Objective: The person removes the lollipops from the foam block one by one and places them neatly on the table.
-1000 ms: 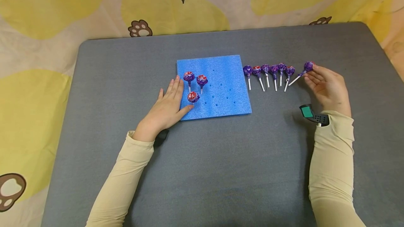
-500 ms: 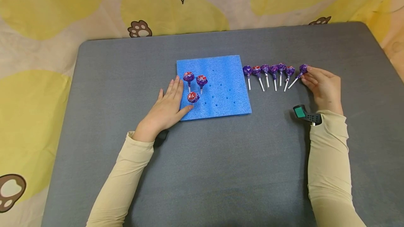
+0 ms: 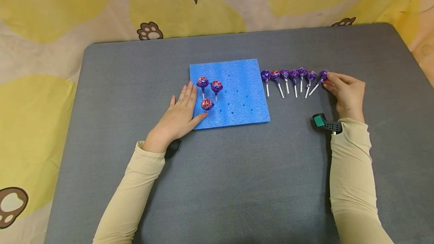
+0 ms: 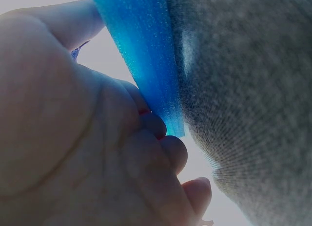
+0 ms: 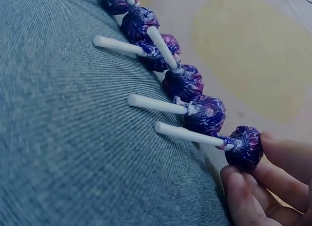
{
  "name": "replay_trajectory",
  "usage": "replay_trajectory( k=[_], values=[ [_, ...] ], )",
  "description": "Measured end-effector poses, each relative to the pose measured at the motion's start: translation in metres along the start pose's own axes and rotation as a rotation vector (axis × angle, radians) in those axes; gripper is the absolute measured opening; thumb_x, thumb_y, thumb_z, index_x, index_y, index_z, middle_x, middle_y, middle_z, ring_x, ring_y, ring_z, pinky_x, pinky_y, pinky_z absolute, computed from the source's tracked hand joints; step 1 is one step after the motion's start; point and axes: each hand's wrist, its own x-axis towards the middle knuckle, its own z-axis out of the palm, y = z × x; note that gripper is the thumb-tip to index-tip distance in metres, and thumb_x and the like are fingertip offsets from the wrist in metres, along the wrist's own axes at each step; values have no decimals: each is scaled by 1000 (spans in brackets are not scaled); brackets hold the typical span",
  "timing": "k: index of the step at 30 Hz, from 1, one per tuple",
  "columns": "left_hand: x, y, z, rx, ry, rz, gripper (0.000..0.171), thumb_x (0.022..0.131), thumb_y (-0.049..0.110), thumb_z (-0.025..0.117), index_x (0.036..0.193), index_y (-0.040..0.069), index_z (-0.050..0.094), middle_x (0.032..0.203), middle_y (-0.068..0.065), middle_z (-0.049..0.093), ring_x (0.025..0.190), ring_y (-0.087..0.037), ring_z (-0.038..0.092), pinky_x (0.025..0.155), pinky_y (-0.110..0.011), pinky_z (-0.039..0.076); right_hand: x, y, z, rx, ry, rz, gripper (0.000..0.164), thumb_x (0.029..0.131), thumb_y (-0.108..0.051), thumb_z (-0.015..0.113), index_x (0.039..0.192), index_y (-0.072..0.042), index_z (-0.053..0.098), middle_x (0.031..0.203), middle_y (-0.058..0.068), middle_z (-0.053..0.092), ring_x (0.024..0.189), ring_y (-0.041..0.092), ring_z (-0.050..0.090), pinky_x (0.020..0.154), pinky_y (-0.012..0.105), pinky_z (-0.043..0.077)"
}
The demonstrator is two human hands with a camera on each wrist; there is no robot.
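My left hand (image 3: 178, 118) lies with straight fingers along the left edge of a blue foam board (image 3: 242, 86), its thumb over the front left corner. In the left wrist view, fingertips touch the side of the foam (image 4: 146, 55). Three purple-wrapped lollipops (image 3: 216, 86) stand in the board near those fingers, beside small holes. My right hand (image 3: 347, 93) pinches the wrapped head of a lollipop (image 3: 323, 74) at the right end of a row. In the right wrist view, this lollipop (image 5: 243, 148) has its white stick pointing away from the fingers.
Several more lollipops (image 3: 294, 74) lie in a row right of the board, heads toward the back, sticks toward me. The grey table (image 3: 237, 180) has a patterned cloth (image 3: 210, 6) behind it. A dark wrist device (image 3: 327, 123) sits on the right wrist.
My right hand has moved left with the lollipop, bringing it close to the end of the row. The left hand and the board have stayed put.
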Motion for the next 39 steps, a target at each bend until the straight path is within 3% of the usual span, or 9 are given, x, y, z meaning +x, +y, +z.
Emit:
replay_trajectory(
  k=[10,19,27,39],
  values=[
    [-1,-1,0,-6,-5,-11,83,98,48,40,149,3,-7,155,-10,-17,142,-25,-14,111,-54,-3,2,6,4,-142,11,-88,2,77,2,75,79,2,75,69,3,69,56,10,65,58,18,53],
    [0,-1,-1,-4,-6,-7,83,98,49,40,149,3,-7,155,-10,-18,142,-24,-15,111,-54,-3,2,5,3,-228,12,-103,6,77,2,74,83,2,75,71,-1,69,61,9,65,58,17,52],
    [0,0,-2,-2,-9,-6,83,98,49,39,149,3,-7,155,-9,-18,142,-24,-15,111,-54,-3,1,4,1,-329,22,-104,10,76,2,75,78,-7,75,70,-6,68,65,4,63,58,14,50],
    [-1,0,-1,2,-4,-3,83,98,49,40,149,3,-6,155,-11,-16,142,-25,-13,111,-54,-2,0,3,-1,-196,56,-129,8,73,6,76,76,-1,73,69,2,68,60,10,64,55,18,52]
  ],
)
